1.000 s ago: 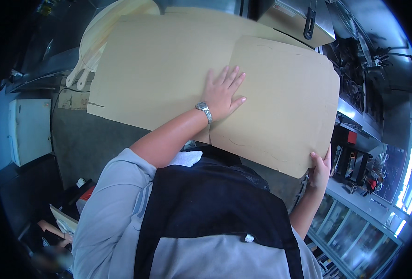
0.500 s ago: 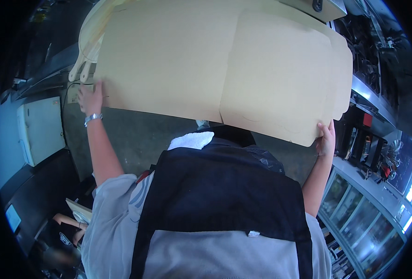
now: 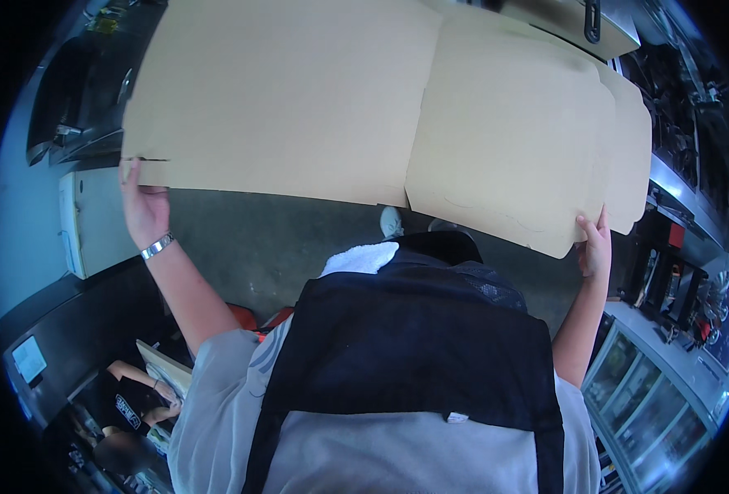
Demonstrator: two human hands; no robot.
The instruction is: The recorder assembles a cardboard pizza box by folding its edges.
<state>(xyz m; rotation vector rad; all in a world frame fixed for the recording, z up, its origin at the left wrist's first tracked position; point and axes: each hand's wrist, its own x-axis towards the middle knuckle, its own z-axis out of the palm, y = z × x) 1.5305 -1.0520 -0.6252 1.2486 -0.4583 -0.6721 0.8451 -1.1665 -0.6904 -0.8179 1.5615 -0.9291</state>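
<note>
A large flat sheet of tan cardboard [image 3: 282,99], a creased, unfolded box blank with rounded tabs on its right end, spreads out in front of me. My left hand [image 3: 144,210] grips its near left corner beside a short slit, thumb on top and fingers mostly hidden beneath. At the near right corner my right hand [image 3: 595,243] is closed on the edge, its other fingers under the sheet. The blank is held up above the floor, its far edge running out of the picture.
A glass-topped cabinet [image 3: 648,387] stands at the lower right, with a metal counter behind it. A white box-like unit [image 3: 105,218] is on the left. At the lower left another person's arm [image 3: 138,379] is near a board. A metal box [image 3: 578,25] sits at the far right.
My left hand has moved left and now grips the cardboard's corner. The sheet has shifted and extends farther left, covering the wooden paddles seen before. My right hand still holds its corner.
</note>
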